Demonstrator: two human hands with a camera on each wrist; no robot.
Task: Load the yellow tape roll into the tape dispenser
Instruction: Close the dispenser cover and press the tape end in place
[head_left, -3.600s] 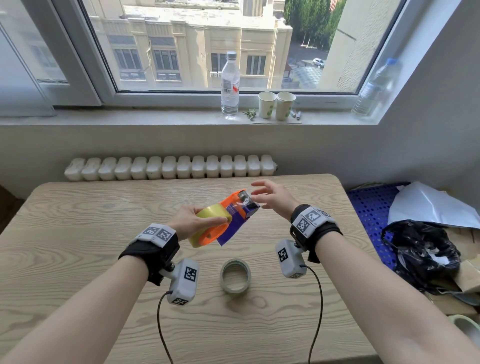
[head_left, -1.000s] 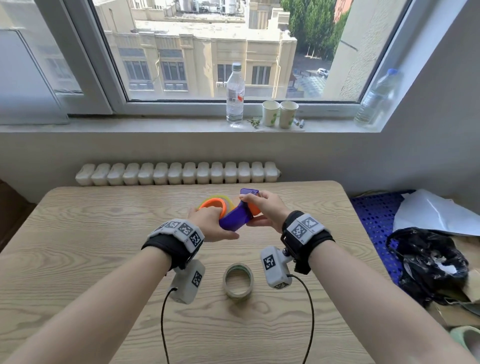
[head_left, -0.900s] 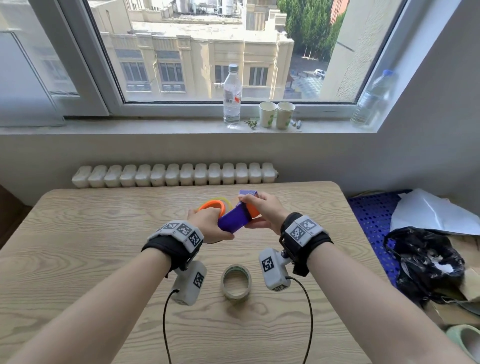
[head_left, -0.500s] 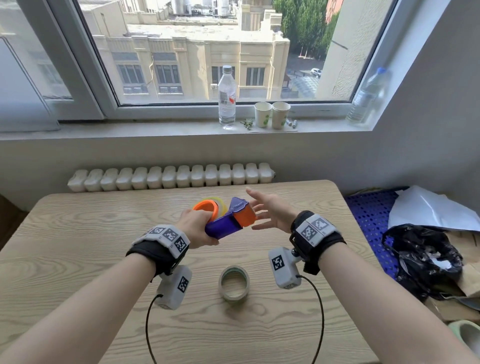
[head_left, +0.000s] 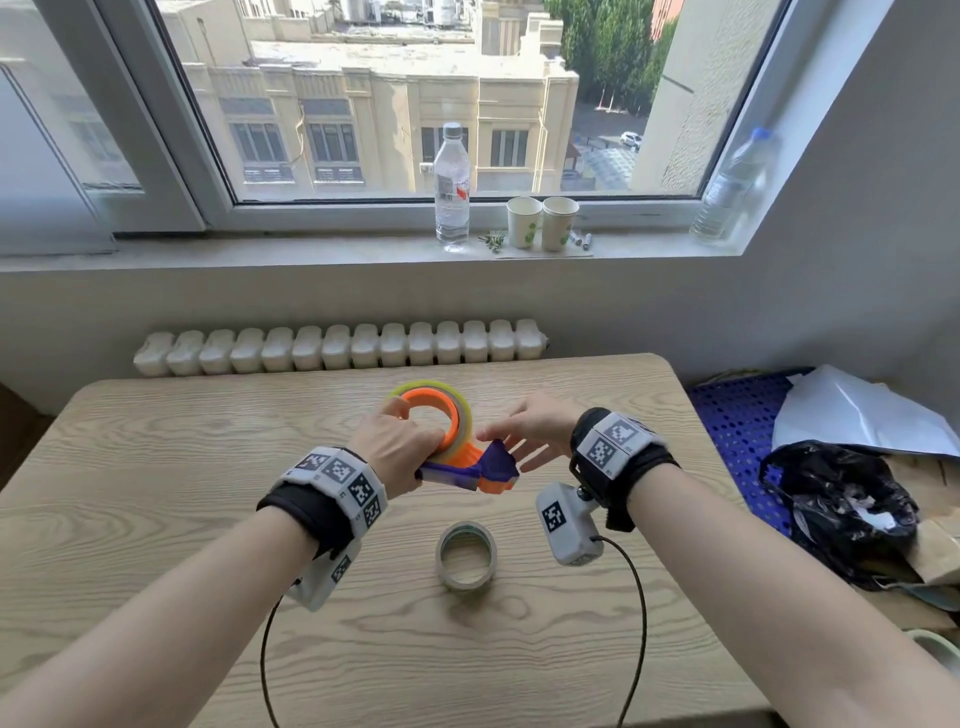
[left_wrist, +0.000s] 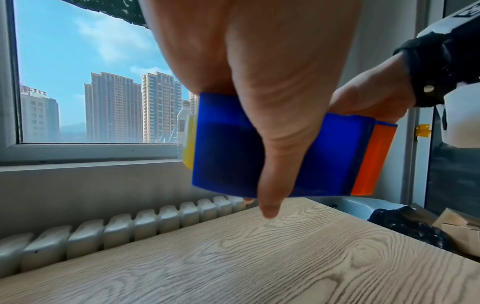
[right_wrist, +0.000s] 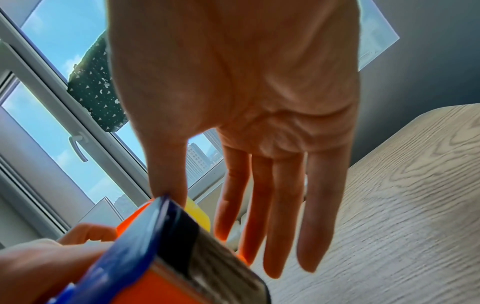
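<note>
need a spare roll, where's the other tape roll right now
In the head view the spare tape roll lies flat on the wooden table, between the two forearms, just nearer the person than the held tape dispenser.

Both forearms reach forward side by side above the tabletop (head_left: 156, 467), each wrist strapped with a black band, the left hand (head_left: 397, 452) curled in a grip with its thumb pointing down, the right hand (head_left: 530, 431) beside it with fingers (right_wrist: 280, 216) straight and spread.
</note>
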